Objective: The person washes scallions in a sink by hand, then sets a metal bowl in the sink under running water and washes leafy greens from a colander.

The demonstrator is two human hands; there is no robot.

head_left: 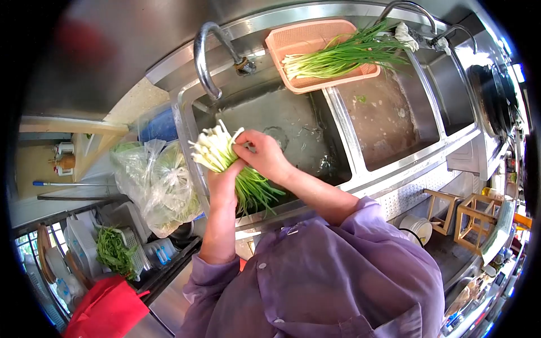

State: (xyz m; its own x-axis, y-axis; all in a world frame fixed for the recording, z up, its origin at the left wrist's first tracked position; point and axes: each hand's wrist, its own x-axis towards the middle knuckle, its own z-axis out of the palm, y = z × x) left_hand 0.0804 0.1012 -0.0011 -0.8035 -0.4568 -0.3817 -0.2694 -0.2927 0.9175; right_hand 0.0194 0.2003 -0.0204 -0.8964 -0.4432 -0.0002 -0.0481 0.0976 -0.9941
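My left hand is wrapped round a bunch of spring onions, over the near left edge of the left sink. Their white ends point up and away, and the green leaves hang down toward my sleeve. My right hand is closed in a pinch at the white ends, by a stalk that sticks out from the bunch. Its fingertips partly hide what they grip. More spring onions lie in a pink plastic basket across the back of the sinks, leaves over its right side.
Water stands in the left sink, below a curved tap. Murky water fills the middle sink. Clear plastic bags of greens sit left of the sink. Leafy greens and a red bag are at lower left; wooden stools stand right.
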